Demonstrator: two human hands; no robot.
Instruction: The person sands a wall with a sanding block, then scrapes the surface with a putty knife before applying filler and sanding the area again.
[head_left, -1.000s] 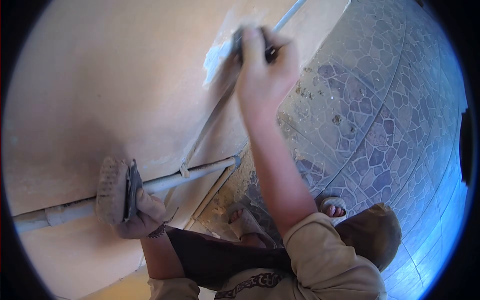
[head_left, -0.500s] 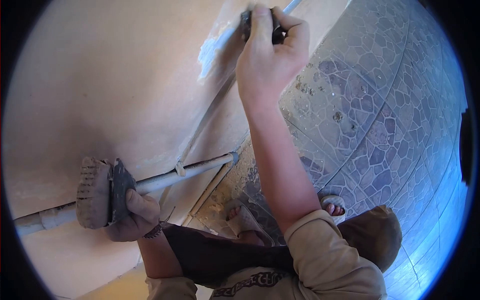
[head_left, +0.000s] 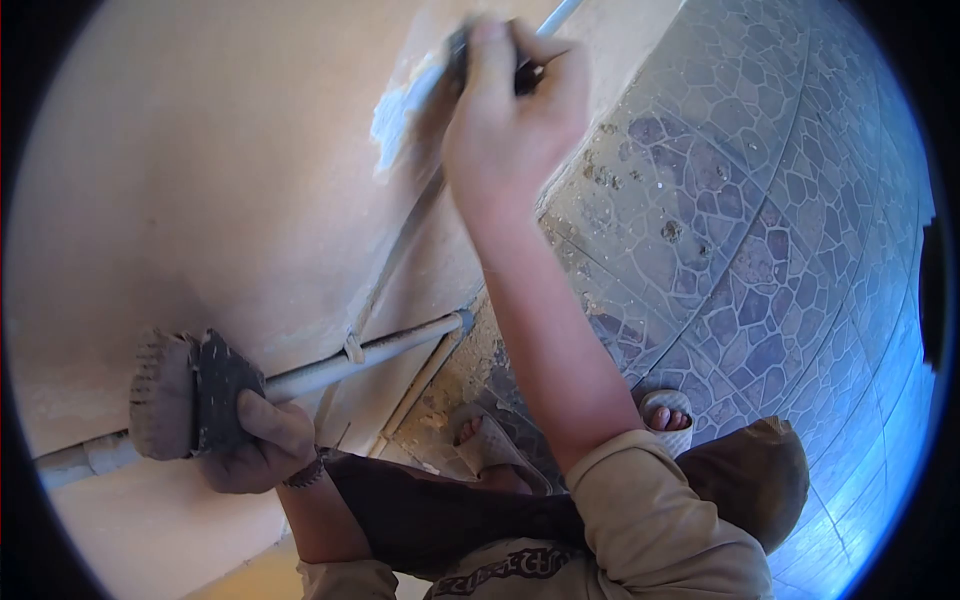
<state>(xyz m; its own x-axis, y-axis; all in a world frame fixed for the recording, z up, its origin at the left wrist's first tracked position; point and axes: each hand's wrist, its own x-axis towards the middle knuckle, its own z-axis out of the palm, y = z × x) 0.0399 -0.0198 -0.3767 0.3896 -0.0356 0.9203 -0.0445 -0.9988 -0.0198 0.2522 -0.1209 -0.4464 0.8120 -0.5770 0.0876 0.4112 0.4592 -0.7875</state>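
My left hand (head_left: 265, 440) is wrapped round a thick, dusty brush (head_left: 165, 395) with a dark back, in front of the wall and near the white pipe. High in the view, my right hand (head_left: 515, 110) is closed on a small dark tool (head_left: 459, 58) against the wall, blurred by motion. Just left of that tool is a pale blue-white patch (head_left: 400, 108) where the wall's surface is worn away.
A white pipe (head_left: 400, 345) runs low along the wall (head_left: 220, 170), tied with a strip. Crumbs of debris lie on the stone-patterned floor (head_left: 760, 250) by the wall's foot. My sandalled feet (head_left: 490, 445) stand below.
My right hand and its dark tool have moved a little left along the wall. The brush in my left hand has shifted slightly left and down.
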